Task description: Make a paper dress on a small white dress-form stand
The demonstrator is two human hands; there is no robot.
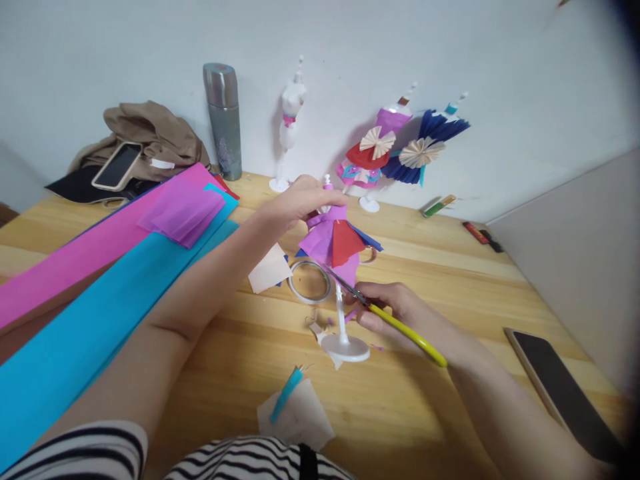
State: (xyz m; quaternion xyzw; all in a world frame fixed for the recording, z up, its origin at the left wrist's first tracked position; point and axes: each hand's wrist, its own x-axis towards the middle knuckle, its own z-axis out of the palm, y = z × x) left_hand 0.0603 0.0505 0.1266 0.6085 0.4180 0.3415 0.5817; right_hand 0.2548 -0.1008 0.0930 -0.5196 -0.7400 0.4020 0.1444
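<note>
A small white dress-form mannequin (345, 347) stands upright on its round base, wearing a purple paper dress (317, 241) with a red panel and dark blue pieces at the sides. My left hand (311, 197) is closed around the mannequin's upper part, its fingertips partly hidden behind it. Scissors with yellow handles (407, 331) are in my right hand (393, 303), which is closed. Their blades lie at the lower edge of the purple skirt. I cannot tell whether the blades are apart.
Crepe paper sheets (90, 300) cover the left side. A tape roll (310, 281) and paper scraps (296, 413) lie near the mannequin. Behind stand a thermos (223, 127), a bare mannequin (293, 107) and two dressed ones (367, 157). A phone (557, 380) lies right.
</note>
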